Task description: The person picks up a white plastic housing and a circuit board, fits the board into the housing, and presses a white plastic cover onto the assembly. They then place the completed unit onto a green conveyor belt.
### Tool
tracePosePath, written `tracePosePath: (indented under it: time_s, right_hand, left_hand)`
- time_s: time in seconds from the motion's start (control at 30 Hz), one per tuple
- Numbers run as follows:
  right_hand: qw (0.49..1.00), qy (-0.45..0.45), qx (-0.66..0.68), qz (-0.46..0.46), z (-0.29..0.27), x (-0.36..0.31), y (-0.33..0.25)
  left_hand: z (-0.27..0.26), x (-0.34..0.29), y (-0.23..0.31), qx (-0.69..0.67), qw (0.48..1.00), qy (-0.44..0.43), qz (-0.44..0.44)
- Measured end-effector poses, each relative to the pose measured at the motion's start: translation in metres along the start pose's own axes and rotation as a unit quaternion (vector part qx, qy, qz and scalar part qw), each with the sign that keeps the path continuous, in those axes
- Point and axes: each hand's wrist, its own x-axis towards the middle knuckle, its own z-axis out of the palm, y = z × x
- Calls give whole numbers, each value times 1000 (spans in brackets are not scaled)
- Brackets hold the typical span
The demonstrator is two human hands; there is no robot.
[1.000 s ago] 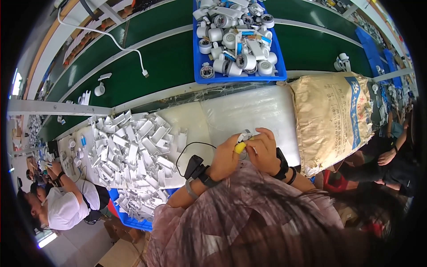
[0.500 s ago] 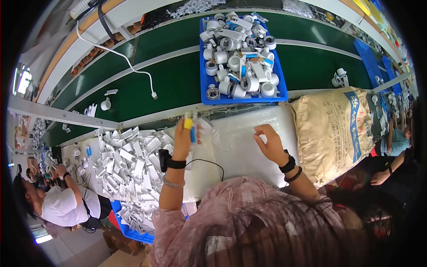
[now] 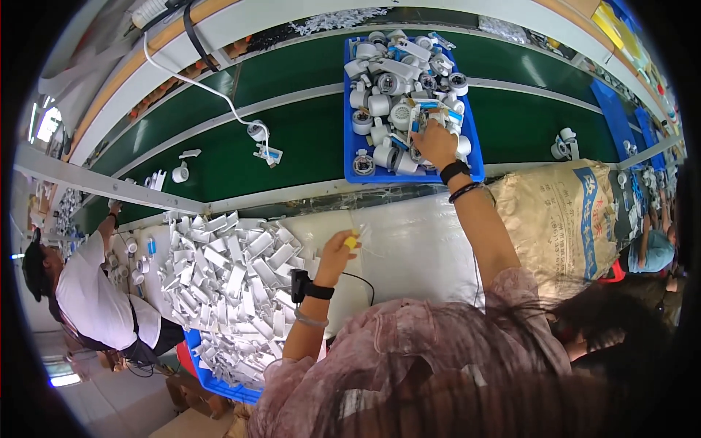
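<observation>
Since half a second ago, the right hand (image 3: 436, 144) has moved forward from above the desk (image 3: 420, 252) into the blue tray (image 3: 476, 150), the left hand (image 3: 336, 255) has come back a little toward the body, and a white part with round head (image 3: 257, 131) has appeared on the green belt (image 3: 307, 131). At the far left, a co-worker in a white shirt (image 3: 98, 292) stretches one arm toward the belt. Next to this person, a big heap of white plastic shells (image 3: 234, 270) covers the left side of the desk, and below it more shells lie in a blue bin (image 3: 237, 392). On the belt, the newly come part lies beside the hanging end of a white cable (image 3: 212, 98). To the right of the heap, the left hand is above the desk, its fingers bent, with a small yellow piece (image 3: 351, 241) at their tips; I cannot tell if it is held or worn. Further right, the tray is full of white round-headed parts (image 3: 380, 104), some with blue strips. Here the right fingers are bent down among the parts; how far they are open, and whether they grip one, I cannot tell. Rightmost on the desk lies a brown paper sack (image 3: 540, 226).
</observation>
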Motion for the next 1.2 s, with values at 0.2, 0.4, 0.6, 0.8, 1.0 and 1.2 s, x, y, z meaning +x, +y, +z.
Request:
tracePosePath:
  time_s: [0.2,0.4,0.6,0.8,1.0,1.2]
  right_hand:
    - [984,-70,155,-52,11,1,29]
    - [720,-251,643,69,-18,-59,47]
    - [720,-390,572,-46,-41,-157,63]
    - [628,-455,629,-53,-63,-212,47]
    - [606,-463,647,-22,-75,-216,51]
    - [599,-513,613,-47,-73,-214,62]
  left_hand:
    - [18,-12,-5,16,997,-56,-54]
    - [23,-13,-16,23,994,-73,-72]
    - [52,-13,-20,67,987,-68,126]
    - [82,-12,5,49,956,-244,153]
    - [80,-19,-3,-100,961,-252,52]
    - [90,-48,29,-13,974,-210,88]
